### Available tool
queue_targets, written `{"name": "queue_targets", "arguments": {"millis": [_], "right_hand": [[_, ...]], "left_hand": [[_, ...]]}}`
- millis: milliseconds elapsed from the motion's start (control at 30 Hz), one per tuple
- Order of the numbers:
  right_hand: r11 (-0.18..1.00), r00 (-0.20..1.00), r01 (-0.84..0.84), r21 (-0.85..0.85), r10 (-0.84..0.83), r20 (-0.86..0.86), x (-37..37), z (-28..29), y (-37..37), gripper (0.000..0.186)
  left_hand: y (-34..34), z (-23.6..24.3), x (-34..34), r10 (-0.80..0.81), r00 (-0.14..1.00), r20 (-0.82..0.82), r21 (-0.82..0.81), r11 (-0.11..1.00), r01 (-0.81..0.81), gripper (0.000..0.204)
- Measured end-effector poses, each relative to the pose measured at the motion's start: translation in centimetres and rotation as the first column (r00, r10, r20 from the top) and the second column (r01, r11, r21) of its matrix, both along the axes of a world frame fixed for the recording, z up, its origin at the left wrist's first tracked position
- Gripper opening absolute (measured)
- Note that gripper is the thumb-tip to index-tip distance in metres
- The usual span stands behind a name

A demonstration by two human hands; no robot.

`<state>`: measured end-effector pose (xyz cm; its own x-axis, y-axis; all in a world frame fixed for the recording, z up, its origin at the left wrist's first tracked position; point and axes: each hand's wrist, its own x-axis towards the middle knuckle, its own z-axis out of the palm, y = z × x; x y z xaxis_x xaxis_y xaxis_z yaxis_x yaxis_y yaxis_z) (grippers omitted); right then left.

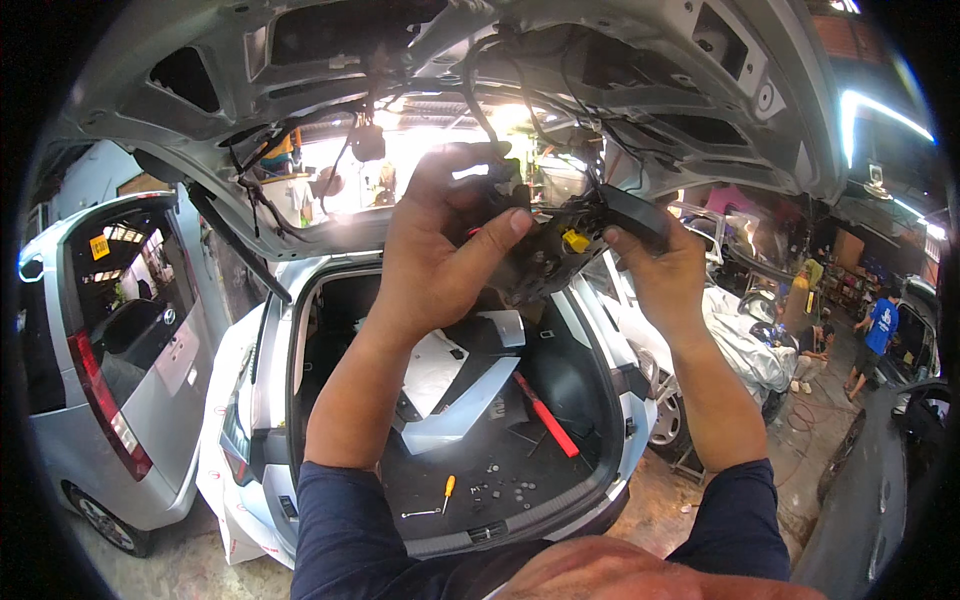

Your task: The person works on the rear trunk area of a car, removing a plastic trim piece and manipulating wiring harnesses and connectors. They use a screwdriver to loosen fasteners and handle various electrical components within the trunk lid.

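Both my arms reach up under the raised tailgate (640, 60) of a white car. My left hand (440, 245) grips a dark mechanical unit (540, 262) from its left side, thumb across the near face. A small yellow piece (575, 240) stands out on that unit. On the other side, my right hand (662, 280) is closed around a black box-shaped part (632, 215), its thumb at the lower edge. Whether this part is joined to the unit I cannot tell. Wires (592, 165) hang from the tailgate just above, and the left fingertips are partly in shadow.
Below, the cargo floor (420, 490) carries a yellow-handled screwdriver (448, 490), a wrench (420, 513), small loose fasteners (520, 490), a red bar-like tool (547, 415) and a pale trim panel (465, 405). A silver car (150, 380) stands left. People (880, 325) are at the far right.
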<state>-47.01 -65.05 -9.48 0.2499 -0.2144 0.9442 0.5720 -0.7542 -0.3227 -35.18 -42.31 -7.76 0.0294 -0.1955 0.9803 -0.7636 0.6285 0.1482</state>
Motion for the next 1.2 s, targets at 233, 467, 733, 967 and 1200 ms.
{"name": "queue_targets", "arguments": {"millis": [233,467,733,967,1200], "right_hand": [[0.855,0.925,0.186,-0.484,-0.318,-0.207,-4.6,2.9,-0.7,0.058],[0.729,0.967,-0.254,-0.635,0.187,-0.172,-4.8,8.4,7.6,0.056],[0.565,0.978,-0.209,-0.798,0.139,-0.158,-3.9,11.8,9.2,0.027],[0.673,0.826,-0.558,-0.485,0.397,-0.400,-3.9,10.9,9.1,0.021],[0.765,0.762,-0.576,-0.287,0.377,-0.526,-4.8,10.4,7.5,0.021]], "left_hand": [[1.8,1.3,-1.6,0.143,0.987,0.076,0.035,0.989,-0.146,0.049],[2.2,1.0,-2.2,0.260,0.957,0.130,-0.032,0.965,-0.259,0.052],[3.1,-0.4,-2.5,0.269,0.946,0.179,0.014,0.961,-0.276,0.073],[3.5,-2.2,-2.5,0.687,0.592,0.421,-0.214,0.709,-0.672,0.100],[4.0,-4.4,-1.3,0.660,0.633,0.405,-0.286,0.749,-0.598,0.110]]}}
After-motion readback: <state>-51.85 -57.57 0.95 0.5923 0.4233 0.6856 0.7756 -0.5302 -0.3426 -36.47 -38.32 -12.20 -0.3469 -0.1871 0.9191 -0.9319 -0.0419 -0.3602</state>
